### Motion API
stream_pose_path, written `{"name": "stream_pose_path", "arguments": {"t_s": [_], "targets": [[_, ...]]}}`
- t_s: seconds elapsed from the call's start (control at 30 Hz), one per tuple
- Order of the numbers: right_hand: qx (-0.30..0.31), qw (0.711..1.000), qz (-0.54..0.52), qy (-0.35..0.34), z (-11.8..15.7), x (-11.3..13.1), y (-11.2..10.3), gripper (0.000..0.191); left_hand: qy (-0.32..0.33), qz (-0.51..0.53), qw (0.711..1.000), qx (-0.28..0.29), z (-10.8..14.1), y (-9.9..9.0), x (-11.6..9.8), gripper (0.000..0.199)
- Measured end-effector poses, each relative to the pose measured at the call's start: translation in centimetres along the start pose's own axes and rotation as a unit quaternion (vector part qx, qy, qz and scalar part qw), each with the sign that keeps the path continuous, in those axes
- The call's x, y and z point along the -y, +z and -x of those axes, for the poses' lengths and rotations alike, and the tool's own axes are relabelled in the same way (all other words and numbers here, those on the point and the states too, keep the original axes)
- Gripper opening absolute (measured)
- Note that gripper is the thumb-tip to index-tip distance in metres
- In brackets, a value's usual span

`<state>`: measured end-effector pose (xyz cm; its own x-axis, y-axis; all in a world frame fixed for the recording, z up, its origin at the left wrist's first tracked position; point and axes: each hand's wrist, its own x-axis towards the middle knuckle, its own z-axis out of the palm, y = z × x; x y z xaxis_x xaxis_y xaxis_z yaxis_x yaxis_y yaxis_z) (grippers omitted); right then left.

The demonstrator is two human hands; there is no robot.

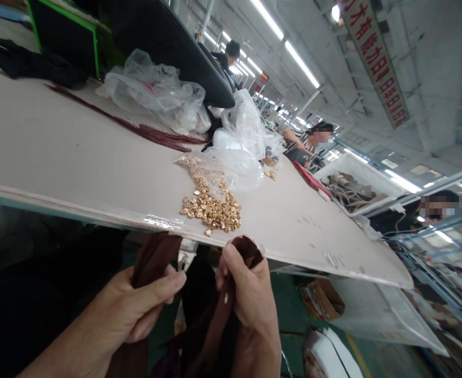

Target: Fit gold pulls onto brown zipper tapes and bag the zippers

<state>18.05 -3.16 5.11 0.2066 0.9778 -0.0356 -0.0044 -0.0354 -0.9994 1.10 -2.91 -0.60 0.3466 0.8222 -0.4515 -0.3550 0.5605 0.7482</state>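
My left hand [148, 302] is closed around a bundle of dark brown fabric strips [158, 257], its thumb lying along them. My right hand [250, 294] is also closed, on a brown strip [249, 249] that curls into a loop above the thumb; its lower part hangs down. Between the hands, a silvery metal fitting [187, 254] sits at the table's front edge, close to my left fingertips. Just beyond, a heap of small gold metal pieces [215, 210] spills from a clear plastic bag [234, 163]. Their exact kind is too small to make out.
More thin brown strips [136, 126] lie across the pale table [77, 163]. Behind them are crumpled plastic bags [156, 92] and a large dark padded object [168, 47]. A white bin [357, 178] stands at right; a cardboard box [323, 299] is below. Several people are in the background.
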Motion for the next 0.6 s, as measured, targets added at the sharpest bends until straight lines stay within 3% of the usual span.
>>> {"name": "stream_pose_path", "arguments": {"t_s": [0.1, 0.17, 0.33, 0.4, 0.47, 0.53, 0.6], "targets": [[-0.095, 0.987, 0.109, -0.071, -0.7, -0.2, 0.1, 0.027, 0.003, -0.019, 1.0, -0.007, -0.4, -0.4, -0.3, 0.045], [-0.125, 0.959, 0.225, -0.121, -1.2, 0.0, 0.9, 0.021, 0.003, -0.016, 1.0, -0.01, -0.5, -0.4, -0.4, 0.044], [-0.152, 0.821, 0.52, -0.181, -2.3, 0.3, 3.4, 0.019, -0.015, 0.011, 1.0, -0.002, -0.3, -0.3, -0.5, 0.038], [-0.146, 0.798, 0.549, -0.201, -2.4, 0.2, 3.7, 0.015, -0.016, 0.015, 1.0, 0.0, -0.3, -0.3, -0.6, 0.033], [-0.129, 0.811, 0.522, -0.229, -2.1, 0.3, 3.6, 0.017, -0.028, 0.019, 0.999, 0.008, -0.2, -0.3, -0.5, 0.034], [-0.088, 0.859, 0.445, -0.238, -1.2, 0.5, 3.0, 0.021, -0.043, 0.034, 0.998, 0.012, -0.2, -0.3, -0.4, 0.038], [-0.017, 0.912, 0.357, -0.204, 0.1, 0.8, 2.4, 0.019, -0.053, 0.051, 0.997, 0.018, -0.2, -0.3, -0.3, 0.041]]}}
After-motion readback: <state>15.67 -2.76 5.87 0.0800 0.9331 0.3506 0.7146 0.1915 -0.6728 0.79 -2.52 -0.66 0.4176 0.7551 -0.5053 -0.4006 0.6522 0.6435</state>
